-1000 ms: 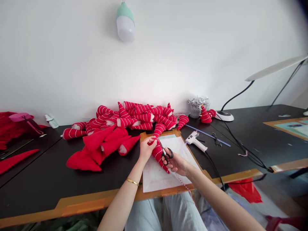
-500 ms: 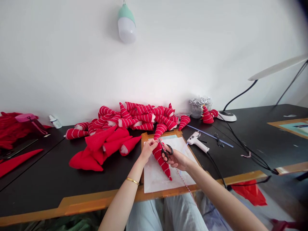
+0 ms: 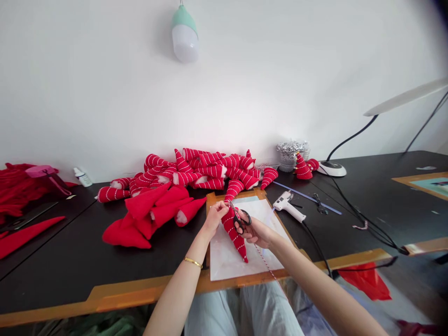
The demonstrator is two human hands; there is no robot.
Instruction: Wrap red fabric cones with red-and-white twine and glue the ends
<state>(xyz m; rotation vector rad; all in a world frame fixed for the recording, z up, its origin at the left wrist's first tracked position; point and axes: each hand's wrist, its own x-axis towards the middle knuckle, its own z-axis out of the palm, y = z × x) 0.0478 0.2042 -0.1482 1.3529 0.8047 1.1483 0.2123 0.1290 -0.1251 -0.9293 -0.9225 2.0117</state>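
A stuffed red felt cone (image 3: 235, 235) wound with red-and-white cord lies over a white sheet (image 3: 222, 268), its tip toward me. My left hand (image 3: 216, 218) is closed in a pinch beside the cone's upper, wide end; what sits between the fingertips is too small to make out. Black-handled scissors (image 3: 239, 221) are in my right hand (image 3: 257, 232), their blades pointing up-left to the left fingertips. Loose red-and-white cord (image 3: 265, 262) runs from below my right hand down over the table edge.
Behind are striped cones (image 3: 185, 178) in a pile and plain red cones (image 3: 138, 231). To the right lie a white glue gun (image 3: 289, 206) with its cable, a blue strip (image 3: 325, 205) and a desk lamp (image 3: 332, 169). Red felt pieces (image 3: 21, 186) lie far left.
Hands, scissors and cone are almost where they were; the scissors and the cone's tip have shifted very slightly left. The whole view has moved a little.
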